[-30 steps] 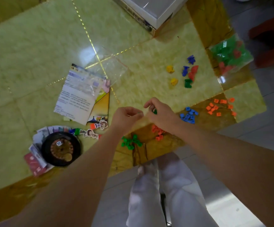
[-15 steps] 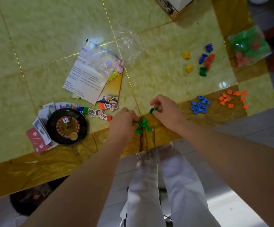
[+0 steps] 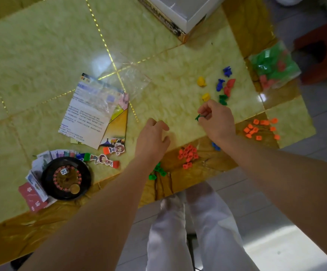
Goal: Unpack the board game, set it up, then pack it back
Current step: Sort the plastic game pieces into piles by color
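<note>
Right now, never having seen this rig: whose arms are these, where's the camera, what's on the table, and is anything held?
There is no robot here. These are a person's two bare arms, filmed by one wide-angle camera worn on their head, looking down past their knees. The current picture is that head view.

The right hand pinches a small green piece in its fingers. The left hand hangs over the table, loosely curled and holding nothing.

On the table:
- a roulette wheel with a die in it, sitting on cards
- a rule sheet, partly under a clear bag
- cardboard figures
- piles of red pieces, orange pieces and green pieces
- loose coloured pawns
- a bag of green and red pieces
- the box at the far edge
</note>
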Tool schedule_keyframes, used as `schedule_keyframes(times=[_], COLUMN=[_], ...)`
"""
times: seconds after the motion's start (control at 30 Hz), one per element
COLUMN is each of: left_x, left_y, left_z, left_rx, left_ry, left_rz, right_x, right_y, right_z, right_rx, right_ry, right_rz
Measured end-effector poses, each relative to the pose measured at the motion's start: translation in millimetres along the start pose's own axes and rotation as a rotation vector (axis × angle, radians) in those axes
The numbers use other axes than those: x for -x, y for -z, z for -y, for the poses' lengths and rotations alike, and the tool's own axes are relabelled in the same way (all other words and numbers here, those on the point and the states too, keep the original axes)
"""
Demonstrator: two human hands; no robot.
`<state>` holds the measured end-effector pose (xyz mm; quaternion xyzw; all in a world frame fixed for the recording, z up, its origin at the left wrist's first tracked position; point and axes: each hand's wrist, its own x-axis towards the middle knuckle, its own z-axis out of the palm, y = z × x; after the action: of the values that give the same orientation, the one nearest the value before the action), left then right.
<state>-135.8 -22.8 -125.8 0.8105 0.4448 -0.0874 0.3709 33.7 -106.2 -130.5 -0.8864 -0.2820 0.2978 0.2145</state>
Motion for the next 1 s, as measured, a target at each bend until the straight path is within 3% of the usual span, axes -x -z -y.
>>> schedule_keyframes(times=[0.37,0.53,0.73,0.83,1.0], left_x=[-89.8,-110.0,-123.9,-127.3,-129.5], left_y=[-27.0,-37.6,-47.4,-44.1,-34.6], left_z=[-89.4,-113.8,-135.0,-139.2,-127.6], left_rx=[0.108,0.091,0.149,0.125,0.084], left_ry=[-0.014,0.06,0.026,0.006,0.112], left_rz=[0.011,0.025,0.092,0.074,-0.027], right_x=[-55.2,-68.1,-79.2,-88.4,-96.1], right_y=[40.1,54.1,58.4,65.3,66.5], right_z=[-47.0,-54.9,-56.7,-53.8,-46.7], right_rx=[-0.057,-0.043,-0.146,-0.025,0.452], right_ry=[-0.048,-0.055,-0.123,-0.034,0.233], right_rz=[-0.013,-0.039,0.07,0.11,0.296])
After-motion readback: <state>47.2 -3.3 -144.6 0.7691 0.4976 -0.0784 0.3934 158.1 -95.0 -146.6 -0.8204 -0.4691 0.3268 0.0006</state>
